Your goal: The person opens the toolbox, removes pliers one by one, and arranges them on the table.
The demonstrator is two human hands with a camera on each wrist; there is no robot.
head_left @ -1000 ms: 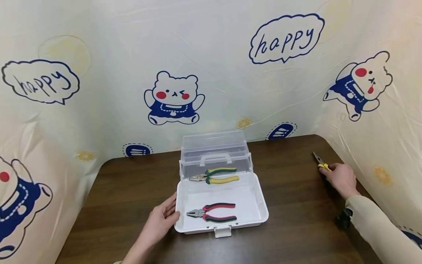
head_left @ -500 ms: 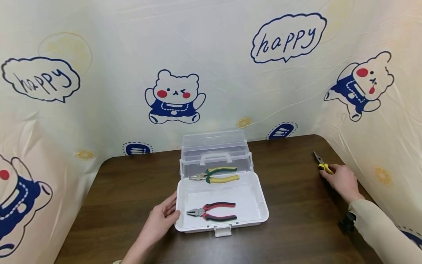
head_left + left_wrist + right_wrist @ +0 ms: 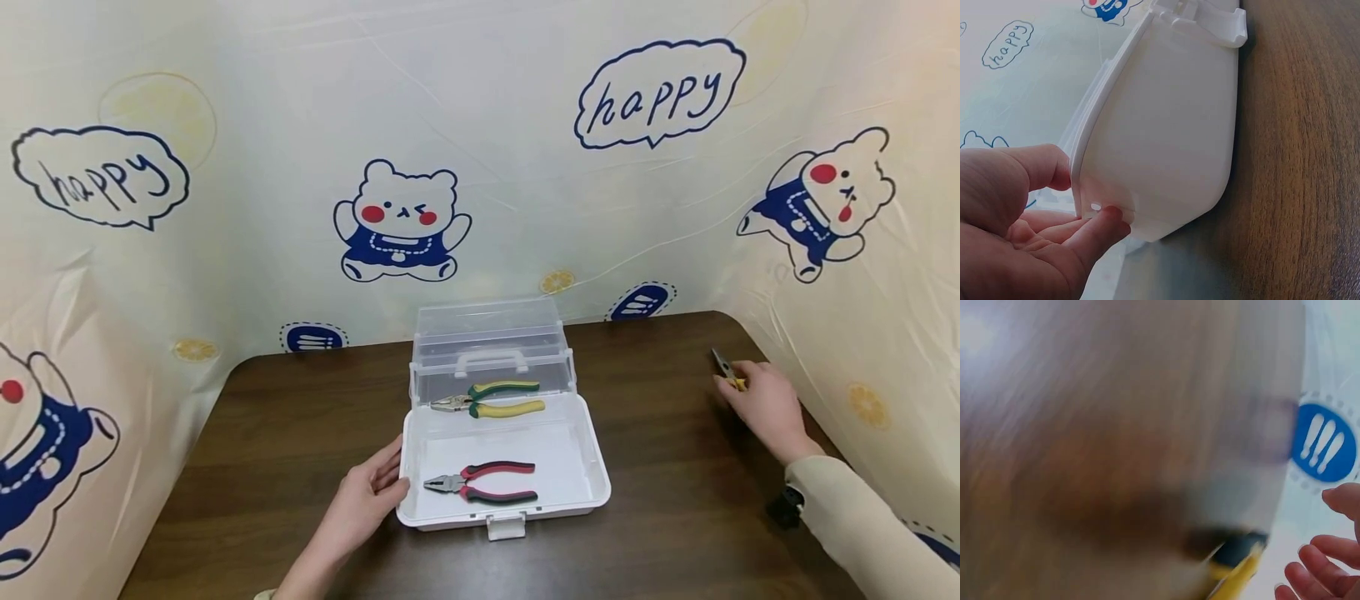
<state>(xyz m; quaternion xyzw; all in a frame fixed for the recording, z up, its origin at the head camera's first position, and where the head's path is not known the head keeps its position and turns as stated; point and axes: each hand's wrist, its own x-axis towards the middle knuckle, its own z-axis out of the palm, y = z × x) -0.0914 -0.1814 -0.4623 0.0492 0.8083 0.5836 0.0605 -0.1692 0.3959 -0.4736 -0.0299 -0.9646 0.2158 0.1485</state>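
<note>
My right hand (image 3: 768, 410), fingers parted and holding nothing, has shifted farther over the black-and-yellow pliers (image 3: 727, 370) near the tabletop's (image 3: 652, 417) far right corner, seemingly within grasp; my left hand (image 3: 365, 502) pinches the toolbox (image 3: 1160, 112).

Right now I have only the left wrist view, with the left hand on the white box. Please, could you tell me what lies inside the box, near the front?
Observer: Red pliers lie on the floor of the box.
Operator: Thank you. Is there another tool behind them?
Observer: Yes, green pliers, at the back of the box.
Operator: And where is the right hand, please?
Observer: It is at the yellow-and-black pliers, on the right side of the table.
</note>
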